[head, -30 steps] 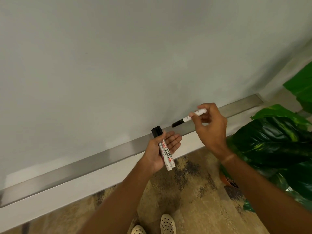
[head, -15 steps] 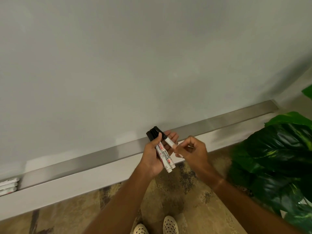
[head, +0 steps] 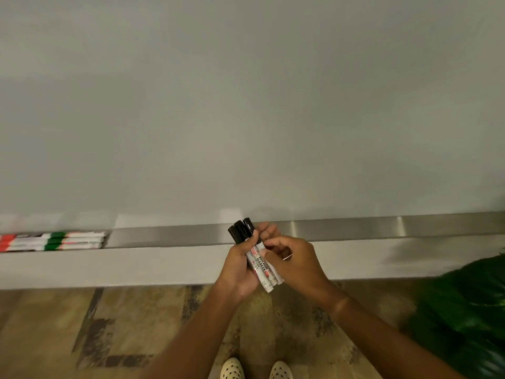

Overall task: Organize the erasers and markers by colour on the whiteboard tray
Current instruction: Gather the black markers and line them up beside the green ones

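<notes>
We see our left hand wrapped around a bundle of three black-capped markers, thumb laid across the barrels just below the caps and the other fingers curled behind them. The markers are slim white plastic cylinders with printed labels reading "WHITE BOARD MARKER"; their glossy black caps fan out slightly above our thumb, and the blunt white ends stick out below the palm. The bundle is held tilted, caps up toward the board, in front of the tray rather than lying on it.

Our right hand sits just beside the bundle on its right, fingers curled inward with the fingertips against the side of the outermost marker; whether it truly pinches that barrel or only touches it, we cannot tell.

Behind the hands runs the whiteboard tray, a long brushed-metal channel with a dull sheen and soft light patches, fixed under the smooth, matte pale-grey whiteboard. Far to the left in the tray lie three green-capped markers, stacked side by side lengthwise, and touching their left ends three red-capped markers, cut off by the frame edge.

Below the tray a flat white ledge runs along the wall. The floor is mottled tan and brown. Glossy dark green leaves fill the lower right, and two cream perforated shoes show at the bottom.
</notes>
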Action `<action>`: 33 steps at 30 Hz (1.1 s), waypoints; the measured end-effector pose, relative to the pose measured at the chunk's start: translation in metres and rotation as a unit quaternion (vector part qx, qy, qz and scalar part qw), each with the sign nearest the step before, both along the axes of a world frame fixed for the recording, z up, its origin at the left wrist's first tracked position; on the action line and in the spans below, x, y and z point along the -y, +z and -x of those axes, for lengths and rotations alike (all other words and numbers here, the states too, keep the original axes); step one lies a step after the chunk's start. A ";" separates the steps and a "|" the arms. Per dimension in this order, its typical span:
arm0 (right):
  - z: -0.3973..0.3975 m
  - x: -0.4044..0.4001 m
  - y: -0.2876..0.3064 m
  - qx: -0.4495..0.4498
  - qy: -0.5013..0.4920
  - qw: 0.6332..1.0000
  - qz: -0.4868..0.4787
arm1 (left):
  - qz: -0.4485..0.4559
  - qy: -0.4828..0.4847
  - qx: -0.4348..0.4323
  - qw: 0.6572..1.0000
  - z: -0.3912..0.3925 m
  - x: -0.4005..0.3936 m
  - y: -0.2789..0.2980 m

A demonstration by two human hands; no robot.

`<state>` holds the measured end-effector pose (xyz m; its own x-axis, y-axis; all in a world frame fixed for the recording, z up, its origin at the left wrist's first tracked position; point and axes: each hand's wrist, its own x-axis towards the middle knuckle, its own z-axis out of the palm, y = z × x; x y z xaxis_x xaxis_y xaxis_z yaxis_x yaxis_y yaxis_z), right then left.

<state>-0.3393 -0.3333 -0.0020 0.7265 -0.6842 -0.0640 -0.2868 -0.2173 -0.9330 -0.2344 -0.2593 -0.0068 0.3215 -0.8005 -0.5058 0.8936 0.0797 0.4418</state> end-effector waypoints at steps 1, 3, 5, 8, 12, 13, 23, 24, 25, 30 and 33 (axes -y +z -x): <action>-0.008 -0.005 0.002 -0.001 0.016 1.000 0.001 | 0.002 0.016 -0.001 1.000 -0.004 -0.008 0.001; -0.024 -0.015 0.004 -0.002 0.050 0.999 -0.004 | 0.009 0.051 0.000 0.999 -0.013 -0.026 0.005; -0.039 -0.025 0.004 -0.004 0.072 0.997 -0.017 | 0.005 0.084 -0.007 0.996 -0.021 -0.043 0.006; -0.066 -0.047 0.005 -0.014 0.127 0.991 -0.026 | -0.003 0.142 -0.005 0.990 -0.038 -0.075 0.006; -0.104 -0.083 0.009 -0.026 0.188 0.981 -0.034 | -0.006 0.206 0.005 0.979 -0.063 -0.120 0.009; -0.111 -0.090 0.010 -0.030 0.196 0.980 -0.034 | -0.006 0.217 0.002 0.976 -0.068 -0.128 0.010; -0.200 -0.164 0.014 -0.080 0.265 0.961 -0.023 | -0.005 0.300 -0.010 0.954 -0.135 -0.207 0.004; -0.207 -0.169 0.014 -0.082 0.266 0.961 -0.007 | -0.005 0.301 -0.011 0.954 -0.143 -0.212 0.001; -0.216 -0.174 0.013 -0.082 0.266 0.960 0.011 | -0.011 0.301 -0.013 0.953 -0.152 -0.217 -0.001; -0.255 -0.186 0.011 -0.094 0.244 0.960 0.102 | -0.030 0.294 -0.012 0.955 -0.191 -0.237 -0.014; -0.277 -0.186 0.008 -0.103 0.228 0.951 0.183 | -0.056 0.291 -0.002 0.955 -0.210 -0.252 -0.024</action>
